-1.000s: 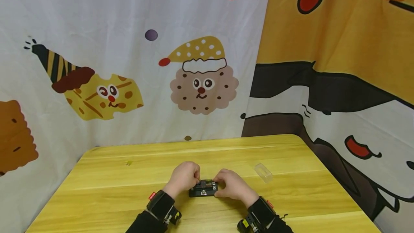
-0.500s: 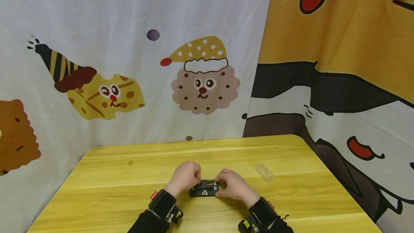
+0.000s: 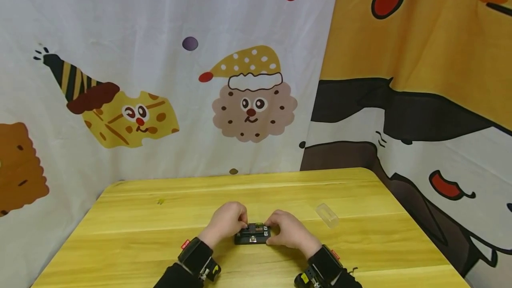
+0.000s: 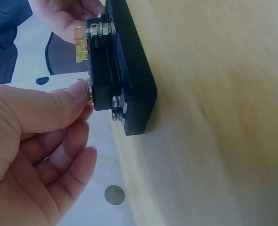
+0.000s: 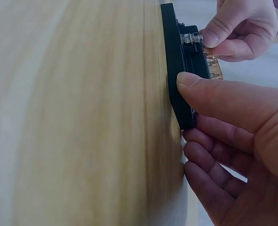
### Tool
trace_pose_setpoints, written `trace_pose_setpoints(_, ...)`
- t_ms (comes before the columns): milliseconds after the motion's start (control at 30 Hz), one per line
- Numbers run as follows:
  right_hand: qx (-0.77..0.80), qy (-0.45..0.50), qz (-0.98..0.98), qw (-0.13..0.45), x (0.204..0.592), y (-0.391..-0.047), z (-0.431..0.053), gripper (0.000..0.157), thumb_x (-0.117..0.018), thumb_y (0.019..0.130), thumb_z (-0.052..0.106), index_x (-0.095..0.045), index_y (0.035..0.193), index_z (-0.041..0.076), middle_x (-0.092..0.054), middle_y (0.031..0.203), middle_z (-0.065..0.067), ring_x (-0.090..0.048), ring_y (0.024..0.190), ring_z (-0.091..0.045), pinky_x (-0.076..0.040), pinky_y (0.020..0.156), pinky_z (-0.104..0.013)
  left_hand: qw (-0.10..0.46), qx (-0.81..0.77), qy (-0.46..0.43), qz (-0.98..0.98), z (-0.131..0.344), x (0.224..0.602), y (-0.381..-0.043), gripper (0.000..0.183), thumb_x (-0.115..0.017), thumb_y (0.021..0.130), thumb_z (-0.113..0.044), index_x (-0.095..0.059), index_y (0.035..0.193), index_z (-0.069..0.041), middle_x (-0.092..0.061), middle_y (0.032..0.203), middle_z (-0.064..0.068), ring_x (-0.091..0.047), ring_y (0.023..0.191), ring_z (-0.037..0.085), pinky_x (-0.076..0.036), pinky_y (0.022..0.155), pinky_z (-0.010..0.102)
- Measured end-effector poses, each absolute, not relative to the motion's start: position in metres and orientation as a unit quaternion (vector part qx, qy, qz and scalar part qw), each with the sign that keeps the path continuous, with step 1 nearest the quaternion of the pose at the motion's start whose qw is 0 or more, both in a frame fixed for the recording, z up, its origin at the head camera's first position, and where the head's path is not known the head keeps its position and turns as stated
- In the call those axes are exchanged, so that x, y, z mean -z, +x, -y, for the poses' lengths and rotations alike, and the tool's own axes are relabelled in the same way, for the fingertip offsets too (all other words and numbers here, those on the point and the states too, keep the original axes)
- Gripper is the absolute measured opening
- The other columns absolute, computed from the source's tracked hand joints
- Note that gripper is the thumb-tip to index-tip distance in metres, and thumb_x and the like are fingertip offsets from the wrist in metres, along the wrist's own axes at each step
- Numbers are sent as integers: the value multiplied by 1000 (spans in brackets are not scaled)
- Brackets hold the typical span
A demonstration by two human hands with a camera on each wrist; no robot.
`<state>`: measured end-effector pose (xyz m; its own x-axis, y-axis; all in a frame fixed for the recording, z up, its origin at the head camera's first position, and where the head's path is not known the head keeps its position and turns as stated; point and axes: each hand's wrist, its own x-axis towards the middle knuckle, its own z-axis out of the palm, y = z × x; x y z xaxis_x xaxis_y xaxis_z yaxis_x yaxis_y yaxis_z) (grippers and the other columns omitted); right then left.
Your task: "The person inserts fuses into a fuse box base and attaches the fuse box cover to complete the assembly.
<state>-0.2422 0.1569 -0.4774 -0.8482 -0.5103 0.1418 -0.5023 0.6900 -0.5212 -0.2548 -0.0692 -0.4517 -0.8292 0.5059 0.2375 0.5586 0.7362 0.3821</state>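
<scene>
A black fuse block (image 3: 252,237) with metal bolts sits on the wooden table, between both hands. My left hand (image 3: 227,219) pinches a small amber fuse at the top of the block, between thumb and forefinger; the fingers hide most of that fuse (image 4: 85,86). Another fuse, yellow and amber (image 4: 81,44), stands in the block beside it. My right hand (image 3: 289,230) grips the block's right end. In the right wrist view, that thumb lies on the black base (image 5: 173,61) and its fingers are round the end.
A clear plastic cover (image 3: 327,215) lies on the table (image 3: 120,234) to the right, beyond the right hand. A tiny yellow piece (image 3: 160,201) lies at the far left. Behind the table's back edge hangs a printed curtain (image 3: 160,159).
The left wrist has shifted slightly to the left and down, its fingers still at the fuse. The right hand and the fuse block stay almost in place.
</scene>
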Motion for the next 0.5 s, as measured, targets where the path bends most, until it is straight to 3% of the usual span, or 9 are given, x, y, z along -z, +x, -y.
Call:
trace_pose_setpoints(333, 273, -280, -920, 11, 474, -238, -157, 40, -77, 68, 31, -65, 103, 13, -57, 99, 4, -55, 91, -11, -45, 84, -32, 130, 170, -312, 926, 101, 451, -256, 11, -66, 78, -12, -66, 73, -22, -58, 73, -13, -53, 68, 2, -47, 63, 24)
trace_pose_setpoints(500, 269, -275, -923, 17, 475, -239, -157, 41, -76, 69, 32, -65, 104, 14, -57, 100, 5, -54, 91, -9, -44, 85, -31, 140, 177, -275, 935, 133, 447, -261, 13, -66, 78, -11, -62, 71, -22, -54, 71, -12, -48, 64, 4, -44, 61, 26)
